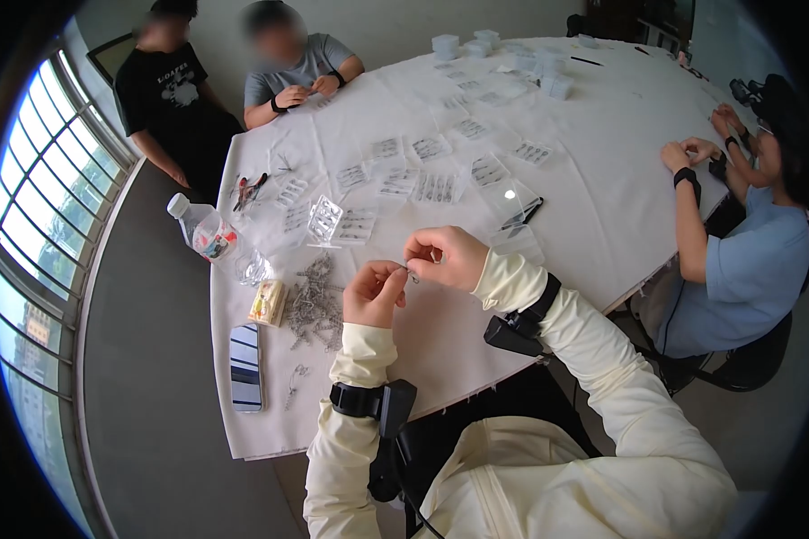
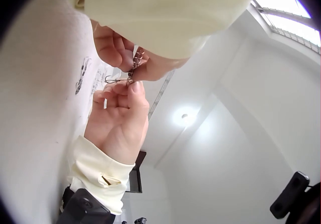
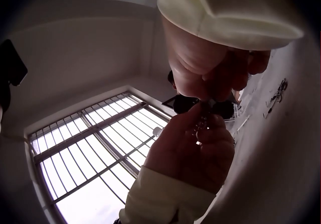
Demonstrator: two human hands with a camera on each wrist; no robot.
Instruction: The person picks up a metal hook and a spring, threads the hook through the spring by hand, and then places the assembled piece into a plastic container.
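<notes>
Both hands meet over the near part of the table. In the head view, the left hand point(image 1: 373, 295) pinches a small metal piece point(image 1: 413, 277) between thumb and fingers, and the right hand point(image 1: 451, 257) pinches it from the other side. The left wrist view shows a row of metal rings point(image 2: 138, 57) by the left fingers and thin hooks point(image 2: 112, 80) beside the right fingertips. The right wrist view is dark; shiny rings point(image 3: 200, 128) show against the left hand point(image 3: 188, 151), below the right hand. A tangled pile of wire-like metal pieces point(image 1: 311, 304) lies left of the hands.
On the white-covered table point(image 1: 476, 346) are a phone point(image 1: 246, 368), a small box point(image 1: 267, 303), a plastic bottle point(image 1: 208, 235), pliers point(image 1: 251, 191) and several clear cases point(image 1: 437, 187) with metal pieces. Other people are around the table, one seated at right point(image 1: 746, 242).
</notes>
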